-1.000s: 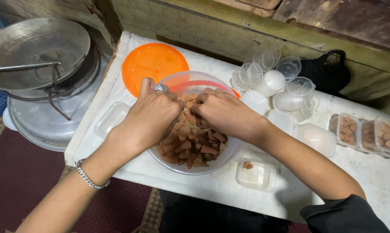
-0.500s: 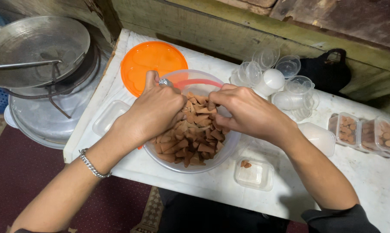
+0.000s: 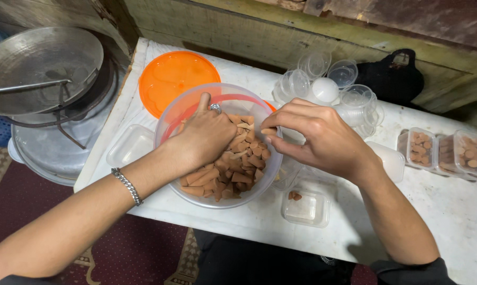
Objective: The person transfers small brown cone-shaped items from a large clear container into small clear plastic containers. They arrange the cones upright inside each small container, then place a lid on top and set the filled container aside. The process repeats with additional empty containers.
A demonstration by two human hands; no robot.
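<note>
Near edge: small clear tub (image 3: 306, 208) holding 2 brown bits. Clear bowl (image 3: 172, 113) of brown snack pieces (image 3: 233, 171) mid-table. Left hand (image 3: 204, 138) curled, buried in pieces. Right hand (image 3: 317, 140) at right rim, fingertips pinching pieces. Far left: orange lid (image 3: 172, 79).
</note>
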